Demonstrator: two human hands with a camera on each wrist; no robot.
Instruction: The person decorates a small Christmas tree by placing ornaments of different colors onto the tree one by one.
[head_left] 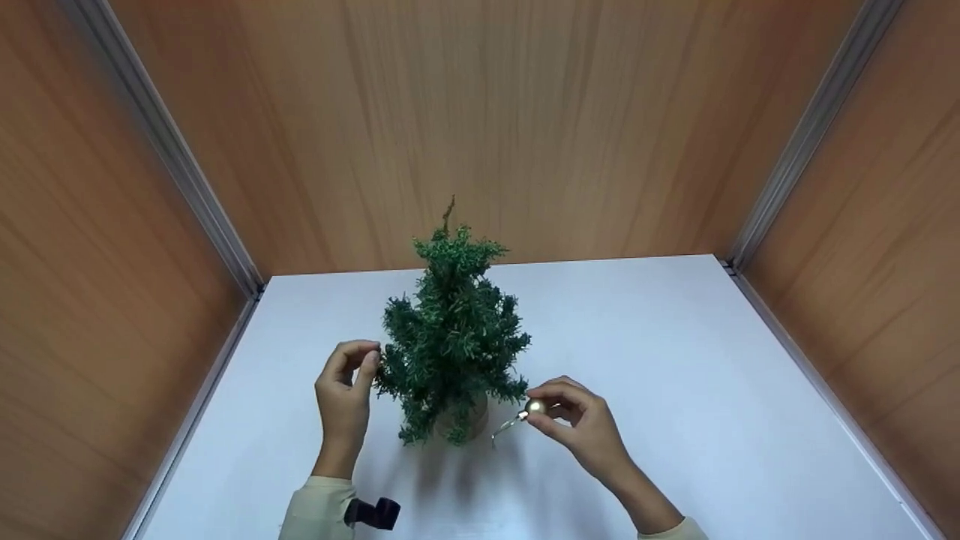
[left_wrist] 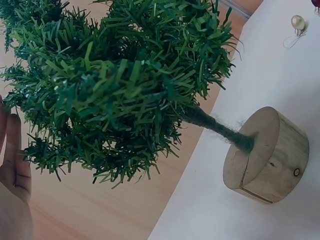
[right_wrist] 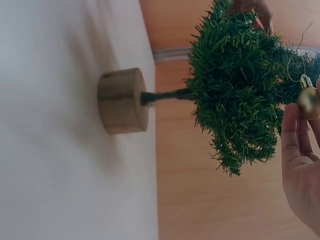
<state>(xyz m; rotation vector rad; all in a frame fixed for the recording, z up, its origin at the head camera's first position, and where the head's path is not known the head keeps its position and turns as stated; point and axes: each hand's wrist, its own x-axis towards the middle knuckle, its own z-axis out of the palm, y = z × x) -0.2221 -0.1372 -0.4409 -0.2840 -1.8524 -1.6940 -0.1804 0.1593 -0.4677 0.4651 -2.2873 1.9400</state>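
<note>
A small green artificial Christmas tree [head_left: 454, 322] stands upright on a round wooden base [left_wrist: 272, 155]. At its left side my left hand [head_left: 345, 390] pinches the tip of a branch between thumb and fingers; foliage partly hides the fingertips. My right hand [head_left: 581, 420], low on the tree's right side, pinches a shiny gold ball ornament [head_left: 535, 406] between thumb and fingers. From the ornament's cap a thin thread loop [right_wrist: 290, 67] sticks out, pointing down and left in the head view. The ball is just beside the lower right branches.
The tree stands on a white tabletop [head_left: 637, 322] with wood-grain panels [head_left: 570, 127] behind and at both sides. In the left wrist view another pale gold ornament [left_wrist: 298, 23] lies on the table, with a dark red one [left_wrist: 316, 2] at the corner.
</note>
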